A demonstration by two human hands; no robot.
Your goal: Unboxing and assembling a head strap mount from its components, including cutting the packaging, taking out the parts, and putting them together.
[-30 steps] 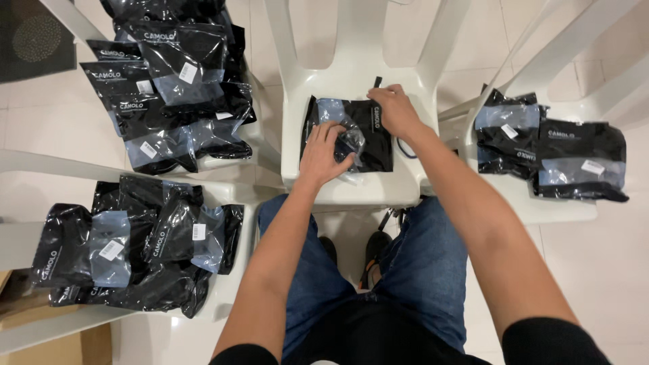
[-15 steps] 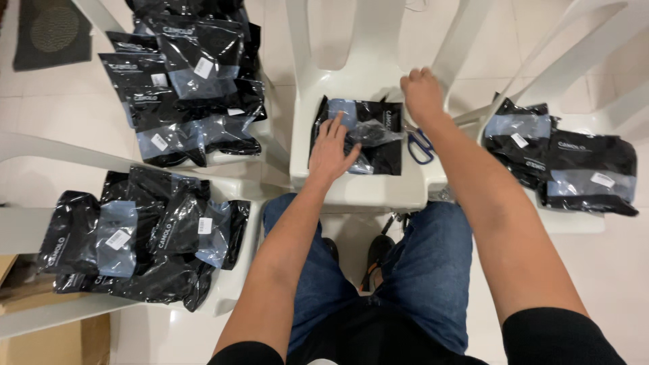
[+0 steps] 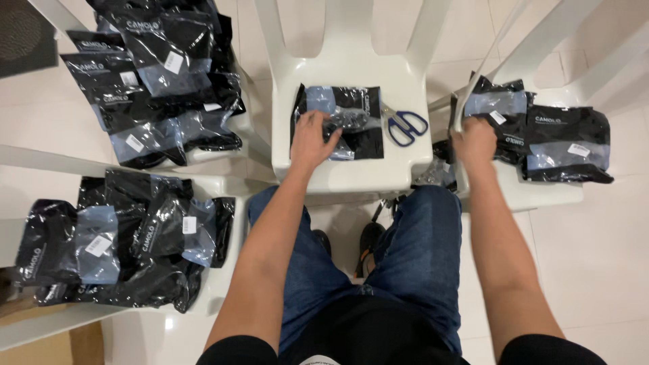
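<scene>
White plastic chair (image 3: 351, 169) is serving as the landmark, directly ahead of the person's knees. Lying on its seat is a black plastic package (image 3: 355, 128) with a pale blue panel. Left hand (image 3: 312, 140) is resting on that package, fingers (image 3: 318, 122) curled over its left part; whether they are gripping or only pressing, cannot tell. Blue-handled scissors (image 3: 404, 126) are lying on the seat just right of the package, untouched. Right hand (image 3: 475, 143) is reaching to the pile of black packages (image 3: 541, 135) on the chair to the right, fingers hidden among them. More package piles (image 3: 149, 88) are sitting on chairs to the left.
</scene>
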